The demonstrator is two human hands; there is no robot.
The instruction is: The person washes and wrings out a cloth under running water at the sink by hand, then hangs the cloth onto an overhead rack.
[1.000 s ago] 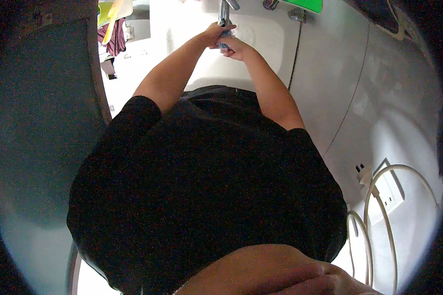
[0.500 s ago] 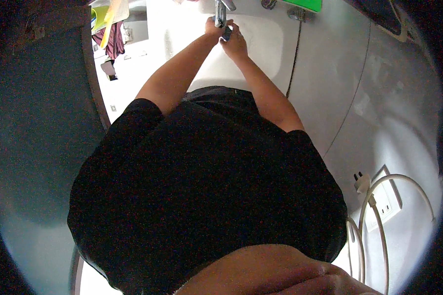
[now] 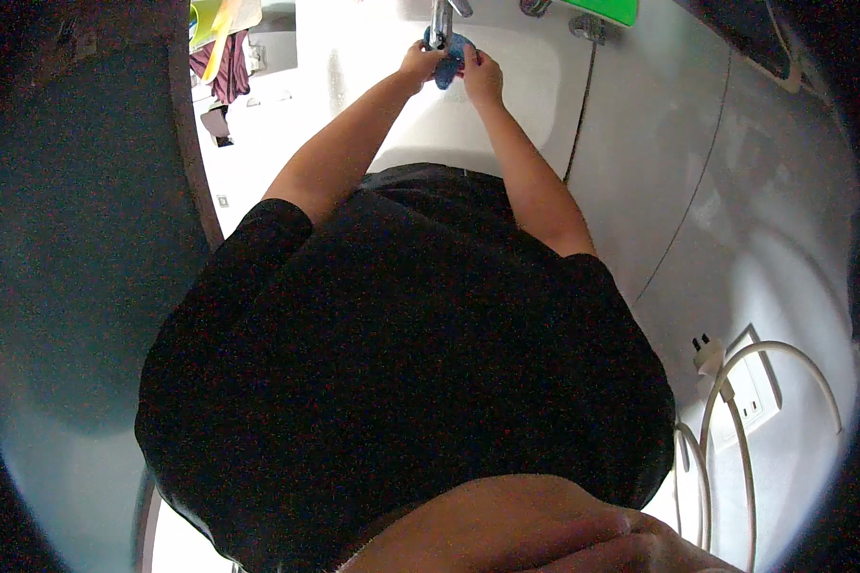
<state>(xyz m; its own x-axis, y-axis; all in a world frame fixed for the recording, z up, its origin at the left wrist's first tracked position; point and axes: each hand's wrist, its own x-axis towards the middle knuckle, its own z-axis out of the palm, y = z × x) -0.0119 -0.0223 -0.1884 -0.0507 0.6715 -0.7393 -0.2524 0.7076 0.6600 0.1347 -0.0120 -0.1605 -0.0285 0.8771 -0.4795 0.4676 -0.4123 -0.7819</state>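
Beneath the chrome faucet (image 3: pixel 440 19), a crumpled blue cloth (image 3: pixel 444 76) stretches between my two hands over the white sink (image 3: pixel 526 105). My left hand (image 3: pixel 419 67) grips its left side. On the other side, my right hand (image 3: pixel 483 76) pinches the cloth with fingers bent round its edge. The spout hides part of the cloth's upper middle. Whether water is running cannot be made out.
A dark panel (image 3: pixel 76 258) stands close on my left. Past it hang a dark striped cloth (image 3: pixel 227 72) and a yellow strip (image 3: pixel 222 38). A bright green object (image 3: pixel 607 8) lies far right. On the right wall, a white plug (image 3: pixel 709 357) hangs beside an outlet (image 3: pixel 750 396).
My hands have moved apart, mostly to the right, and the blue cloth, bunched small between them before, is now spread out more. The view has shifted slightly.
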